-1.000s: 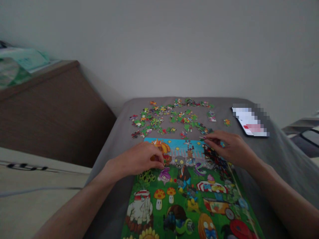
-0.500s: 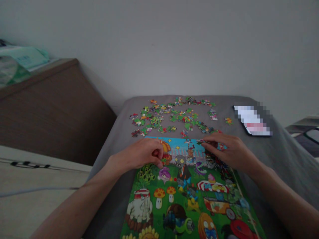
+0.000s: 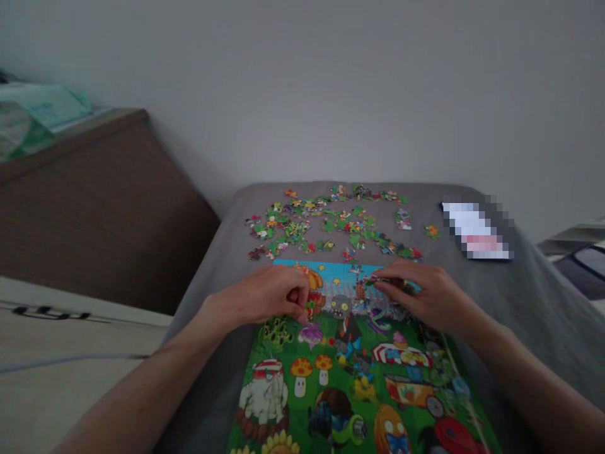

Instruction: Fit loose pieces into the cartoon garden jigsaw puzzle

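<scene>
A colourful jigsaw picture board [image 3: 350, 403] with cartoon plants and zombies lies in front of me. Between the thumb and fingertips of my right hand [image 3: 418, 287] is a small puzzle piece [image 3: 372, 279], green with some purple, held over the board's blue and fenced upper part. My left hand [image 3: 274, 293] rests at the board's upper left, its fingers curled together above the purple plant. Whatever those fingers may hold is hidden. Loose puzzle pieces [image 3: 295, 230] lie scattered just beyond the board's far edge.
Grey cloth [image 3: 222, 252] covers the surface under the board. A phone with a blurred screen [image 3: 477, 230] lies at the right, beside a single orange puzzle piece [image 3: 432, 231]. A brown wooden cabinet [image 3: 94, 208] stands at the left, and a white wall [image 3: 307, 94] rises behind.
My right hand has moved slightly left and toward me, carrying the puzzle piece from the board's top edge further over the picture. The left hand has stayed nearly still.
</scene>
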A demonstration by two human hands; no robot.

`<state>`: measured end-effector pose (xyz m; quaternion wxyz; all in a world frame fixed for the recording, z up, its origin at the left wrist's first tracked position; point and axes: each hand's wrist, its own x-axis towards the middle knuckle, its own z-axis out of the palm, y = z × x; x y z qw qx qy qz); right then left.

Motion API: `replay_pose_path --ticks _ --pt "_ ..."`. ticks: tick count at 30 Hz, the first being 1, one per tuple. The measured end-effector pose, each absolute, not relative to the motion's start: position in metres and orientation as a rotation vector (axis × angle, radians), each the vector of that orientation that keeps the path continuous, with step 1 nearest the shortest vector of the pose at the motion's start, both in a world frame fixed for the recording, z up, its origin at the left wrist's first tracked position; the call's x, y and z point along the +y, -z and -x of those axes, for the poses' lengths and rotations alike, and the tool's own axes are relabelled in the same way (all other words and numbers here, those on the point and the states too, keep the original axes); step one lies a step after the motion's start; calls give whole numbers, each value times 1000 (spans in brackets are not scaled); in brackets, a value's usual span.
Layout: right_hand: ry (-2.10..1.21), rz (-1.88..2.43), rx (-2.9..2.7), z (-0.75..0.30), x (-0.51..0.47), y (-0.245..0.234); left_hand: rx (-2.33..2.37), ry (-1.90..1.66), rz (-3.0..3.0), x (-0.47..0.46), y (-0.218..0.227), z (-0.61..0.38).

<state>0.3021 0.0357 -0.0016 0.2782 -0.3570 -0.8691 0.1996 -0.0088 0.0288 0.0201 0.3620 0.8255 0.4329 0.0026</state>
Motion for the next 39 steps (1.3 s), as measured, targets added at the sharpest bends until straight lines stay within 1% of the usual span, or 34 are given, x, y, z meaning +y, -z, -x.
replay_pose_path --ticks 6,13,19,25,34,39 --pt "-606 955 -2350 -295 29 -1 1117 21 -2122 27 -16 11" --pt "-559 950 -2317 -295 28 -3 1195 17 -2134 28 -21 8" --pt "-524 946 -2325 -294 27 -6 1111 -26 -2201 26 -23 11" --pt "-536 944 -2348 -292 25 -2 1088 66 -2150 22 -26 12" --pt "-534 927 -2349 -293 25 -1 1090 -17 -2238 27 -25 15" --pt "-570 739 -2446 -279 10 -15 1136 -72 -2222 31 -26 21"
